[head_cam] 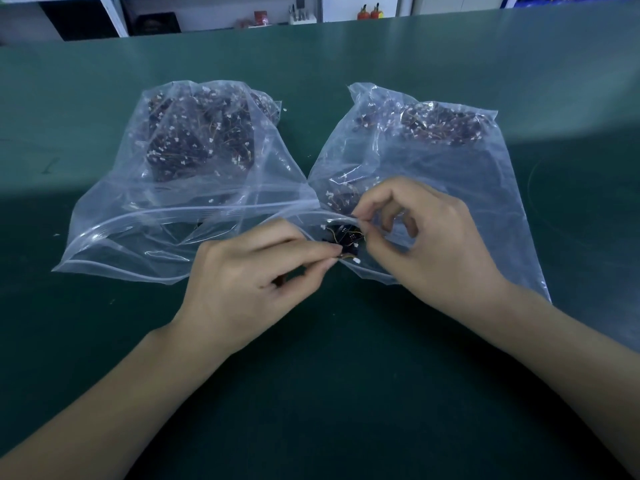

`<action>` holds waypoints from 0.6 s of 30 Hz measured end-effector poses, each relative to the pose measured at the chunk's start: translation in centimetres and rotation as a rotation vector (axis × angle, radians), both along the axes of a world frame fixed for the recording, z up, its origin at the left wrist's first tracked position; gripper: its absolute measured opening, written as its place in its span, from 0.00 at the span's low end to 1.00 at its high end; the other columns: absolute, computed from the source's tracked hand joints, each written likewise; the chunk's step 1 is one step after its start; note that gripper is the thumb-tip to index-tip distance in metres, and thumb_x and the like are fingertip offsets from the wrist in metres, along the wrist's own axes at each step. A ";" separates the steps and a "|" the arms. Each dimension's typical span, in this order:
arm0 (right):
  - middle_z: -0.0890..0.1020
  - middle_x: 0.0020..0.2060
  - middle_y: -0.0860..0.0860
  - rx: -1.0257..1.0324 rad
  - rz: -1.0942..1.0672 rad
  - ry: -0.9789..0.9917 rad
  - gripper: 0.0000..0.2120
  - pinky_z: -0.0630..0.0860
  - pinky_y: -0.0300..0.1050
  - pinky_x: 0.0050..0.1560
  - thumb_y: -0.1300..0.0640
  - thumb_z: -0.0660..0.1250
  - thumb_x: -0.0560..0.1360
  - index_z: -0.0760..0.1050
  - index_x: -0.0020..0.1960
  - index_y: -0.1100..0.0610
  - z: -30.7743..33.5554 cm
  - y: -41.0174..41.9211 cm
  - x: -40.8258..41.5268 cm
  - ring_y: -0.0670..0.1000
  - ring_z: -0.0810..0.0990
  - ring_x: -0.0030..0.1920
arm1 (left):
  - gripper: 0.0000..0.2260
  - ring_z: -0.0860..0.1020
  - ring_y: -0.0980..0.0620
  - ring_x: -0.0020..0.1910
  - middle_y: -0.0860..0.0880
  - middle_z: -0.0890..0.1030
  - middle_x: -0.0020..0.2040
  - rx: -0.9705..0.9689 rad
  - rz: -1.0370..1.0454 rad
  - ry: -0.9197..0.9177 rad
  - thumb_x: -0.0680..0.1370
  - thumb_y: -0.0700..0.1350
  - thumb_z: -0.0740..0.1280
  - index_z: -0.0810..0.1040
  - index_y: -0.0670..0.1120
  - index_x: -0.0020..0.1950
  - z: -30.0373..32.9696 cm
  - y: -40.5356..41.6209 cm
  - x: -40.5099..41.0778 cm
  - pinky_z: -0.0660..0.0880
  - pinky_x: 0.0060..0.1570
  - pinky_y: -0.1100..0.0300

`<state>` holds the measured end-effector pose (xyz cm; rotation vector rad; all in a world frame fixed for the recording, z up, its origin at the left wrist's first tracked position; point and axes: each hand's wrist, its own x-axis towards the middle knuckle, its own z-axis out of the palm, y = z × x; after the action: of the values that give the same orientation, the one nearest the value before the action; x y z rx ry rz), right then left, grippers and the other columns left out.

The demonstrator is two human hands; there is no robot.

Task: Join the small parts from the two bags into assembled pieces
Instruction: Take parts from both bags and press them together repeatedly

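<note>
Two clear plastic zip bags lie side by side on the green table, mouths toward me. The left bag [114, 233] and the right bag [467, 161] each hold heaps of small dark parts with thin wires and white connectors. At the mouth of the right bag, my left hand [249, 282] pinches a wire ending in a white connector [356, 260]. My right hand [426, 237] pinches a small dark part [344, 235] with orange wires just above it. The two pieces are close together between my fingertips; I cannot tell whether they are joined.
The green table [329, 375] stretches wide in front of and around the bags. Shelving with small items, including red bottles [370, 11] and a white holder [302, 15], stands beyond the far edge.
</note>
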<state>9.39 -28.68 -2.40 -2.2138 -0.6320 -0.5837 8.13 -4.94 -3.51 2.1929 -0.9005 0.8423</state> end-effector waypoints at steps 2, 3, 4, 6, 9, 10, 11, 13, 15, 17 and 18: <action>0.79 0.42 0.38 0.009 0.011 -0.007 0.11 0.68 0.28 0.45 0.66 0.75 0.75 0.80 0.51 0.52 0.1 0.1 -0.1 0.46 0.78 0.42 | 0.04 0.78 0.52 0.30 0.53 0.85 0.41 0.057 0.065 -0.094 0.82 0.45 0.75 0.91 0.49 0.52 0.0 -0.1 0.4 0.75 0.26 0.54; 0.79 0.42 0.38 0.011 0.019 -0.008 0.11 0.68 0.28 0.45 0.66 0.75 0.75 0.79 0.51 0.52 0.1 0.1 -0.2 0.46 0.78 0.42 | 0.04 0.78 0.52 0.30 0.54 0.84 0.39 0.099 0.115 -0.148 0.82 0.46 0.75 0.91 0.50 0.51 0.1 -0.2 0.6 0.74 0.25 0.55; 0.78 0.42 0.38 0.011 0.027 -0.007 0.11 0.68 0.28 0.45 0.67 0.75 0.75 0.79 0.50 0.52 0.1 0.2 -0.2 0.46 0.78 0.42 | 0.05 0.79 0.52 0.29 0.54 0.84 0.38 0.154 0.171 -0.198 0.82 0.46 0.74 0.91 0.52 0.50 0.3 -0.2 0.9 0.73 0.24 0.56; 0.79 0.42 0.39 0.005 0.034 -0.001 0.11 0.67 0.28 0.45 0.67 0.74 0.75 0.80 0.50 0.53 0.1 0.2 -0.2 0.46 0.77 0.42 | 0.07 0.79 0.52 0.29 0.55 0.82 0.35 0.287 0.266 -0.232 0.83 0.48 0.72 0.90 0.55 0.49 0.5 -0.3 1.2 0.71 0.24 0.59; 0.80 0.43 0.39 0.006 0.035 0.020 0.10 0.68 0.31 0.45 0.66 0.74 0.75 0.80 0.50 0.53 0.0 0.2 -0.3 0.48 0.78 0.42 | 0.11 0.82 0.47 0.30 0.54 0.84 0.33 0.461 0.314 -0.091 0.84 0.53 0.67 0.89 0.56 0.51 0.2 -0.6 1.2 0.73 0.27 0.58; 0.80 0.44 0.39 0.001 0.034 0.029 0.10 0.68 0.32 0.45 0.66 0.74 0.75 0.80 0.50 0.53 0.0 0.3 -0.4 0.49 0.78 0.43 | 0.12 0.83 0.46 0.30 0.54 0.84 0.33 0.484 0.302 -0.053 0.85 0.55 0.64 0.88 0.57 0.54 0.0 -0.7 1.1 0.72 0.27 0.58; 0.80 0.44 0.40 -0.007 0.033 0.036 0.10 0.69 0.33 0.44 0.66 0.74 0.75 0.80 0.50 0.53 0.1 0.3 -0.4 0.49 0.78 0.43 | 0.13 0.83 0.46 0.30 0.54 0.84 0.34 0.486 0.283 -0.029 0.85 0.56 0.63 0.88 0.57 0.56 0.1 -0.8 0.9 0.72 0.28 0.58; 0.80 0.44 0.40 -0.025 0.037 0.046 0.09 0.72 0.38 0.44 0.65 0.74 0.75 0.80 0.49 0.52 0.2 0.4 -0.4 0.50 0.78 0.42 | 0.13 0.81 0.47 0.28 0.54 0.83 0.32 0.432 0.255 -0.008 0.85 0.56 0.65 0.88 0.55 0.51 0.4 -0.8 0.7 0.70 0.28 0.59; 0.79 0.43 0.39 -0.036 0.045 0.047 0.08 0.76 0.46 0.45 0.65 0.74 0.75 0.81 0.49 0.53 0.2 0.4 -0.5 0.49 0.78 0.42 | 0.19 0.74 0.46 0.24 0.54 0.74 0.26 0.346 0.268 -0.004 0.84 0.55 0.66 0.81 0.49 0.36 0.7 -0.5 0.6 0.64 0.28 0.61; 0.78 0.43 0.39 -0.035 0.051 0.050 0.08 0.78 0.50 0.46 0.66 0.74 0.75 0.81 0.48 0.54 0.2 0.4 -0.5 0.50 0.78 0.42 | 0.24 0.65 0.47 0.21 0.54 0.63 0.24 0.295 0.271 0.037 0.86 0.54 0.62 0.67 0.48 0.30 1.5 0.2 0.4 0.58 0.30 0.63; 0.78 0.44 0.39 -0.032 0.054 0.054 0.08 0.78 0.51 0.46 0.66 0.74 0.75 0.81 0.48 0.54 0.2 0.3 -0.6 0.50 0.78 0.42 | 0.25 0.62 0.48 0.21 0.55 0.60 0.24 0.281 0.276 0.065 0.86 0.54 0.60 0.63 0.50 0.30 1.8 0.8 0.3 0.56 0.31 0.65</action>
<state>8.82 -28.34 -2.24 -2.2275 -0.6747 -0.4873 8.47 -4.13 -1.66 2.6178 -0.7298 0.8038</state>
